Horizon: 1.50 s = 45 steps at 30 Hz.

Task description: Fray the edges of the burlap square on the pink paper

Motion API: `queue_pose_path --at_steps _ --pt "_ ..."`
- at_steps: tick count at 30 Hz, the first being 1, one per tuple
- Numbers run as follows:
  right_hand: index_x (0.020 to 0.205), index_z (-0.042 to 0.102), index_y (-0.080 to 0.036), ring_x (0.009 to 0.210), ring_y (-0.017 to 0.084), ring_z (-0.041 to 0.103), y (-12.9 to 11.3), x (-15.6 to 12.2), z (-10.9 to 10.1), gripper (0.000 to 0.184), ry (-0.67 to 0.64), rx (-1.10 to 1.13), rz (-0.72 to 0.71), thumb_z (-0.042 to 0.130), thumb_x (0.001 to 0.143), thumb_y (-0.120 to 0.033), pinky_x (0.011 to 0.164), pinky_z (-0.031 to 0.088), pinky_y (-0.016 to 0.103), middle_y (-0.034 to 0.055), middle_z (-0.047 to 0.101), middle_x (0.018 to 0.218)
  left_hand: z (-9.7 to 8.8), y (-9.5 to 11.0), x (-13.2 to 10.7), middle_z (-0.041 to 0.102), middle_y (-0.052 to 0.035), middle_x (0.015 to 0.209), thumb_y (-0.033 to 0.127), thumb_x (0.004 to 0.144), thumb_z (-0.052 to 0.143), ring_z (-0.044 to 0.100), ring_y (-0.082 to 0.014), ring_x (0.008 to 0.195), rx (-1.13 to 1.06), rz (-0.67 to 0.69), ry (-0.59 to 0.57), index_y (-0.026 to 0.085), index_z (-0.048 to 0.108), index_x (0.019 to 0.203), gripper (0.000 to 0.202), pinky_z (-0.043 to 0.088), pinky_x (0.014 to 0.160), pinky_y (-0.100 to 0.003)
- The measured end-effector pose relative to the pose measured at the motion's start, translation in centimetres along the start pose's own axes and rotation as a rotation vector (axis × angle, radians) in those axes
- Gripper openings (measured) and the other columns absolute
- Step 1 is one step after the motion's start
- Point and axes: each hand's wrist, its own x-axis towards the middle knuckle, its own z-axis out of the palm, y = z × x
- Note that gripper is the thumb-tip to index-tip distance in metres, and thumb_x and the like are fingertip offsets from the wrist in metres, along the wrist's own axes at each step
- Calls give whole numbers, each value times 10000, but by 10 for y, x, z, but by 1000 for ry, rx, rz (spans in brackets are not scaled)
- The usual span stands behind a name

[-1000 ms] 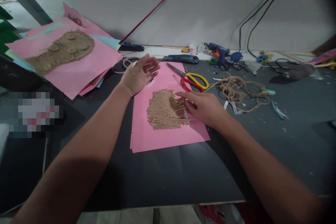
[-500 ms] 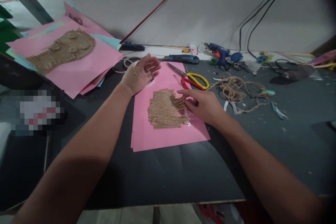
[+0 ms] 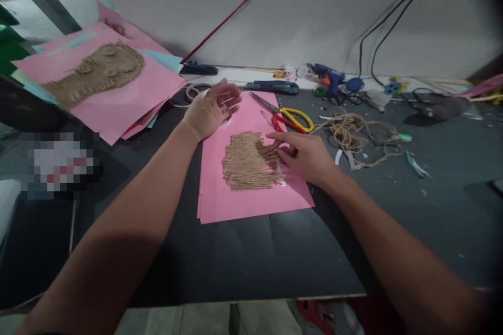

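Observation:
A patch of brown twine strands, laid side by side in rows, lies on pink paper sheets. My right hand is at the patch's right edge, thumb and fingers closed around loose twine ends there; the index finger reaches over the strands. Part of the grip is hidden by the fingers. Clear tape or film shows just below those fingertips. My left hand rests on its side at the paper's upper left edge, palm toward the patch, fingers loosely spread and holding nothing. Scissors with yellow and red handles lie beyond the patch.
A tangle of twine lies right of the paper. Behind are a utility knife and a blue glue gun. At left, stacked pink sheets carry a larger twine piece. Cables hang by the wall.
The view has shifted very slightly. Both hands keep the same places, and the twine patch looks unchanged.

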Motion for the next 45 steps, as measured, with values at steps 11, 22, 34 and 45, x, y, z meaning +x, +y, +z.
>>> queue_pose_path --at_steps 11,22,34,45 --pt "1344 703 -196 567 110 590 -1 2 0 491 -13 53 26 606 875 -88 650 535 299 37 803 1021 -4 -2 2 779 -70 1177 546 925 654 649 -294 1307 33 15 -27 256 754 1076 342 522 1053 -427" --pt "1341 670 -184 509 83 517 4 2 5 466 -15 175 56 586 888 -112 600 486 295 30 781 1002 -4 -1 4 769 -83 1182 517 934 643 640 -292 1313 36 2 -17 242 744 1067 322 528 1052 -430" --pt "1422 588 -202 994 232 677 0 9 5 690 -127 96 -6 478 774 5 855 531 365 86 727 1147 -1 -1 1 769 -81 1199 499 952 651 653 -274 1290 -7 -13 -11 253 748 1120 314 518 1060 -430" --pt "1504 505 -185 1040 272 690 -2 13 7 769 -206 -9 37 511 751 -27 781 532 365 132 706 1287 0 -1 3 757 -93 1215 528 892 733 648 -294 1298 0 -21 -18 229 742 1068 347 501 1092 -439"
